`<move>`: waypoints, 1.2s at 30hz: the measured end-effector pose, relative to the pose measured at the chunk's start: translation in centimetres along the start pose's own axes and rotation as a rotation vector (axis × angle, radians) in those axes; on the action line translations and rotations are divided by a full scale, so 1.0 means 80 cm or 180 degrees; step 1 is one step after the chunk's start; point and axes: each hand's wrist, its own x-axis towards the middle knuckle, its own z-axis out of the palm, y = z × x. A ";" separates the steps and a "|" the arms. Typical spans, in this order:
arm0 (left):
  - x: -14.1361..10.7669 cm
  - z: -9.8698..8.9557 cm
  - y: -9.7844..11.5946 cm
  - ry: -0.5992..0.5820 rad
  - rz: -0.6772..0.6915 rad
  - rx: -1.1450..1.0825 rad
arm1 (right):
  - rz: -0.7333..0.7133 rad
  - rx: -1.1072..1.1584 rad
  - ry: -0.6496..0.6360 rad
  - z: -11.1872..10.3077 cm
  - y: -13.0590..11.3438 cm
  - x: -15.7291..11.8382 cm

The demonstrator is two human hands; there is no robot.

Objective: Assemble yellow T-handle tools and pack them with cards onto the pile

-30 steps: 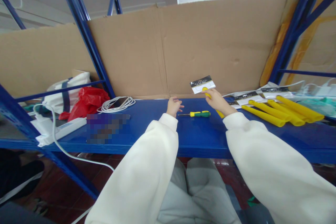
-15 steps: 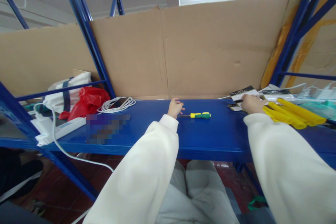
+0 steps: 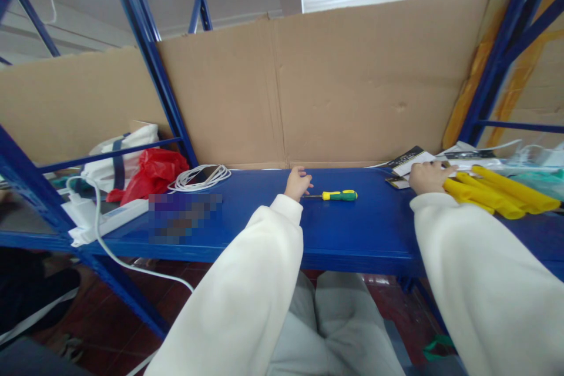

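A screwdriver (image 3: 341, 195) with a yellow and green handle lies on the blue shelf (image 3: 352, 229), its shaft pointing left. My left hand (image 3: 299, 183) is just beyond the shaft's tip, fingers apart and curled a little, holding nothing. Over at the right, my right hand (image 3: 429, 177) rests at the black and white packets (image 3: 412, 160) beside several yellow rolled pieces (image 3: 506, 194). Its fingertips reach toward the rolls and packets, and whether anything is pinched under them is hidden.
A coiled white cable (image 3: 200, 178), a red plastic bag (image 3: 161, 170) and a white power strip (image 3: 123, 216) are on the left. Cardboard (image 3: 352, 82) stands behind the shelf between blue posts. Part of a person's dark clothing shows at lower left.
The whole view has shifted slightly, moving the scene a little right. My right hand's fingers now stretch further right, and more of the packets shows. My left hand stays near the screwdriver tip.
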 end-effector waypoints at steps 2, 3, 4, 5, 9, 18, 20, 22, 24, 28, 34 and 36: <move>0.000 0.000 -0.001 -0.0030 0.0019 0.0041 | -0.0075 0.0031 -0.0058 -0.001 -0.001 0.001; 0.000 0.000 -0.001 -0.0041 0.0028 0.0068 | -0.0097 0.0057 -0.0113 -0.001 -0.001 0.001; 0.000 0.000 -0.001 -0.0047 0.0037 0.0101 | -0.0109 0.0086 -0.0172 -0.002 -0.002 0.002; -0.001 0.000 -0.001 -0.0048 0.0048 0.0139 | -0.0105 0.0110 -0.0225 -0.002 -0.003 0.002; -0.001 -0.001 -0.001 -0.0064 0.0087 0.0323 | -0.0079 0.0107 -0.0269 -0.006 -0.008 0.000; 0.002 -0.001 -0.012 0.0066 0.0896 0.1337 | -0.0164 0.0146 -0.0276 -0.017 -0.020 -0.007; -0.001 -0.001 -0.012 0.0081 0.1079 0.1582 | -0.0216 0.0168 -0.0297 -0.015 -0.021 -0.006; -0.004 -0.002 -0.012 0.0040 0.1073 0.1811 | -0.0256 0.0202 -0.0393 -0.015 -0.023 -0.005; -0.007 -0.003 -0.009 0.0030 0.0958 0.2076 | -0.0306 0.0235 -0.0491 -0.015 -0.024 -0.005; -0.014 -0.014 0.001 0.0112 0.0683 0.2695 | -0.0355 0.0318 -0.0574 -0.020 -0.028 -0.007; -0.007 -0.057 0.006 0.0872 0.0523 0.3483 | -0.0477 0.0431 -0.0344 -0.028 -0.033 -0.011; -0.002 -0.078 0.001 0.1068 0.0337 0.3600 | -0.0559 0.0471 -0.0230 -0.031 -0.036 -0.012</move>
